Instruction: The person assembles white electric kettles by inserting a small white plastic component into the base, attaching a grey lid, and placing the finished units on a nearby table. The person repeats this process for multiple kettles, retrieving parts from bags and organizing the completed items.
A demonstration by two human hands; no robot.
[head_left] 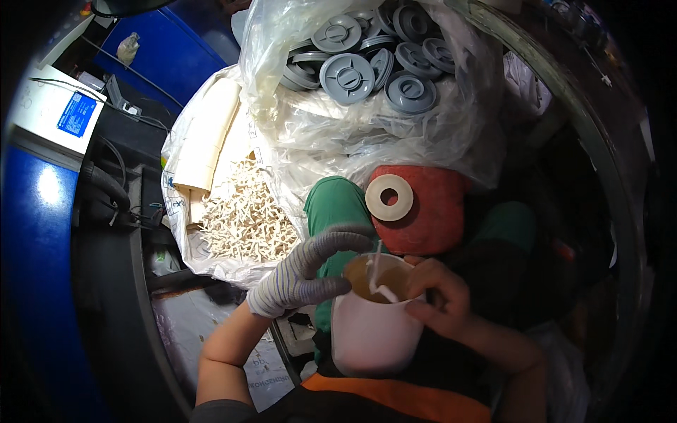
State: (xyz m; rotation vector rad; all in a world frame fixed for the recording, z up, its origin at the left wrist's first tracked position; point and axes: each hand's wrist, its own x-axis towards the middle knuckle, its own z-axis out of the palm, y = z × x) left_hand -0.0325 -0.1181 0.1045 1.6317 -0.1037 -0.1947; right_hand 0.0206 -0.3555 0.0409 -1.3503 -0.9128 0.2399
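A white round plastic container (377, 342) stands between my thighs, its mouth facing up and its inside yellowish brown. A thin whitish strip (384, 290) shows within the mouth; its kind is unclear. At the left of the rim, my left hand (300, 275), in a striped knit glove, has thumb and fingers spread in a wide curve with nothing visible between them. My bare right hand (443, 296) is closed on the right side of the rim, fingers bent and thumb against the outer wall. Beyond the container, a cream flat ring (379, 204) lies on a red rounded block (430, 229).
A clear plastic bag (367, 130) of grey round lids (347, 76) stands ahead. At its left, a white sack (185, 247) holds many small cream pieces (254, 218) and a rolled cream sheet (211, 137). Blue machine panels (39, 268) flank the left; a curved frame (599, 127) bounds the right.
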